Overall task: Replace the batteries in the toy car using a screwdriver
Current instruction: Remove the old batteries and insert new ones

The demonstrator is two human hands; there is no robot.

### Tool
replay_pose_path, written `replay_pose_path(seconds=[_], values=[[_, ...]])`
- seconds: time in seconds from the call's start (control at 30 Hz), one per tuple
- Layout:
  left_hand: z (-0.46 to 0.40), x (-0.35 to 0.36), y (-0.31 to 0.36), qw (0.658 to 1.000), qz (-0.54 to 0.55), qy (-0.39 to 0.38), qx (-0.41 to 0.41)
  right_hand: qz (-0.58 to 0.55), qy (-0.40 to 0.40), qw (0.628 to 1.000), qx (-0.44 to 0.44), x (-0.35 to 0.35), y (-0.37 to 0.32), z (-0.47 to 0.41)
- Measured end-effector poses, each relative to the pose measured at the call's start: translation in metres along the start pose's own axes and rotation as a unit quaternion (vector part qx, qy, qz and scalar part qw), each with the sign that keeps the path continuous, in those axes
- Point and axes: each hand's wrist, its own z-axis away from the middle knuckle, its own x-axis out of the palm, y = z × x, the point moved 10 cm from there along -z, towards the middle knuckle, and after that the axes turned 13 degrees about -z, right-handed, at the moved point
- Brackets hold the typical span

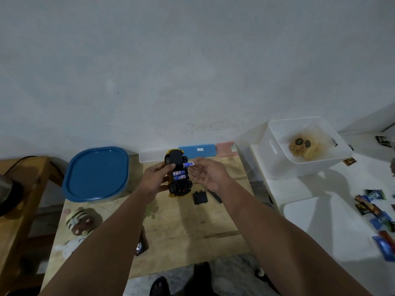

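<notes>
A dark sandal (159, 286) sits on the floor at the near edge of the low wooden table (192, 227). On the tabletop lie a black battery cover (200, 197) and a dark screwdriver (215, 195). Above it the left hand (155, 178) grips the upturned toy car (177, 174), two batteries seated inside; the right hand (208, 173) pinches a third battery (189, 164) at the compartment. Behind stand a blue-lidded container (97, 173) and the pale wall (192, 60).
</notes>
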Motion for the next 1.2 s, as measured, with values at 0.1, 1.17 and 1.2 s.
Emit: replay_pose_path(seconds=[0.1,1.17,1.2], values=[[0.001,-0.002,-0.001,1.000,0.002,0.000,-0.003,-0.007,-0.010,1.000,0.015,0.003,0.004,0.001],[0.017,0.007,-0.024,0.980,-0.076,-0.132,-0.131,0.690,-0.239,0.610,-0.307,0.076,0.018,0.043],[0.018,0.007,-0.025,0.979,-0.080,-0.134,-0.133,0.690,-0.242,0.608,-0.308,0.076,0.017,0.044]])
